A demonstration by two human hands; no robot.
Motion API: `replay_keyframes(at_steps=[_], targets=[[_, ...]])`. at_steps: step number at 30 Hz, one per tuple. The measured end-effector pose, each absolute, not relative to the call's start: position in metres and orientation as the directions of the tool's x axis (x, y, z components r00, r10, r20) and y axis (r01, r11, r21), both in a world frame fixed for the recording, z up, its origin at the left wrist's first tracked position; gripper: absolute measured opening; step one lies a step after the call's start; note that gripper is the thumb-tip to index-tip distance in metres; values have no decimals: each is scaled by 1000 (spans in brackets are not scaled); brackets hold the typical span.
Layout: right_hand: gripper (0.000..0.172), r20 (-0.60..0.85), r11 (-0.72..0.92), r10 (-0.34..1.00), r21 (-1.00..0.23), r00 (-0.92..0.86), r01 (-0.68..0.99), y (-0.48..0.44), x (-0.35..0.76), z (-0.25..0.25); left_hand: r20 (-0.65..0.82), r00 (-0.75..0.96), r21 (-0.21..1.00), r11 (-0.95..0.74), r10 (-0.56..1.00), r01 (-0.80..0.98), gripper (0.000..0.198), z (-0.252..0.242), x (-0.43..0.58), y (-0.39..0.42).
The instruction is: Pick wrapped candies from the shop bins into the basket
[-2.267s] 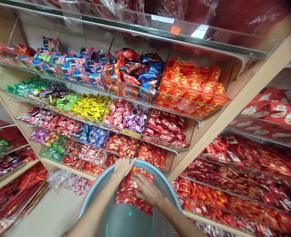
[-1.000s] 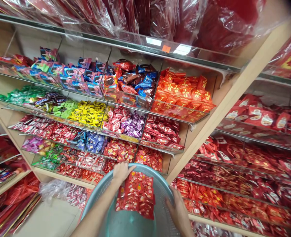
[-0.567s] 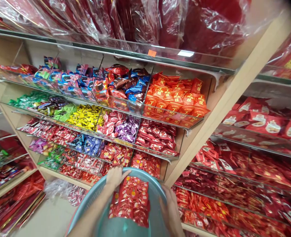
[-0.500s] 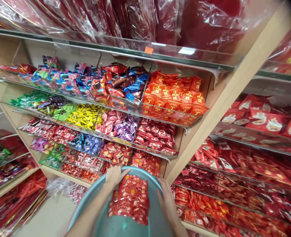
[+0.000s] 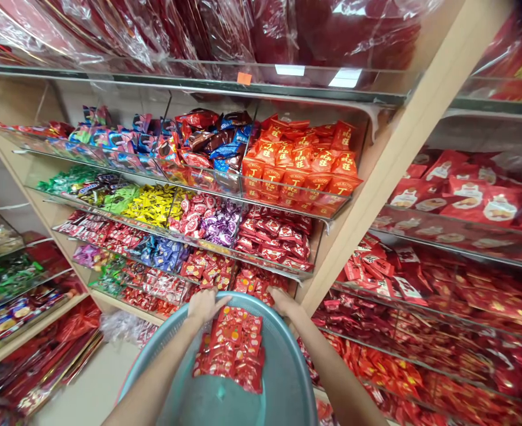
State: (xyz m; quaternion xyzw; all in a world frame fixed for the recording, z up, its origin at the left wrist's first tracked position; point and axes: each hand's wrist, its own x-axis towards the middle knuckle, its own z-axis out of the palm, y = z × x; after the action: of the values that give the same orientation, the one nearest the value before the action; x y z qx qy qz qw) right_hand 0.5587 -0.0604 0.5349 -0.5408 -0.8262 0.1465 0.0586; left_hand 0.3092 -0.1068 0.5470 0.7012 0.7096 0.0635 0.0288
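Note:
A round teal plastic basket [image 5: 302, 367] with a perforated rim is in front of me, tilted against the shelf. Several shiny red candy packets with orange spots [image 5: 236, 343] lie together inside it. My left hand [image 5: 203, 306] grips the far rim, thumb inside and fingers over the outside. Just past the rim, at the right, my right hand [image 5: 282, 302] reaches over similar red packets [image 5: 254, 281] in the lowest shelf compartment. Its fingers are stretched toward them, the tips partly hidden; I see nothing held in it.
Clear-fronted shelves hold orange-red snack bags [image 5: 302, 160], yellow-wrapped candies [image 5: 152, 204] and purple candies [image 5: 220, 222]. A wooden upright [image 5: 376, 171] divides them from red packets on the right. A glass shelf [image 5: 176, 71] with plastic-wrapped red items spans the top. Clear plastic bags [image 5: 125, 325] lie on the floor.
My right hand has left the basket's right rim and moved forward and left, over the packets in the lowest compartment. My left hand stays on the rim. The view has shifted slightly.

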Motion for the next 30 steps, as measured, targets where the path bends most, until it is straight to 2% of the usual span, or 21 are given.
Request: replay_keyframes(at_steps=[8,14,17,21,25,30], targets=[[39,22,295,953,-317,-304,902,-71,553,529,26,-23,149,19,999,989,63,549,309,-107],[45,-23,191,978,-301,-208,934,-66,550,525,30,-25,139,20,999,990,63,547,309,-107],[39,-15,154,986,-285,-165,946,-68,550,522,52,-6,137,-1,999,991,63,543,308,-106],[21,94,199,980,-351,-177,915,-72,551,515,43,-2,142,-4,999,990,62,541,307,-104],[14,214,247,963,-460,-164,853,-76,550,509,42,5,134,-10,999,991,62,539,305,-103],[23,351,294,930,-533,-109,794,-85,548,509,48,14,136,-20,999,990,62,537,304,-102]])
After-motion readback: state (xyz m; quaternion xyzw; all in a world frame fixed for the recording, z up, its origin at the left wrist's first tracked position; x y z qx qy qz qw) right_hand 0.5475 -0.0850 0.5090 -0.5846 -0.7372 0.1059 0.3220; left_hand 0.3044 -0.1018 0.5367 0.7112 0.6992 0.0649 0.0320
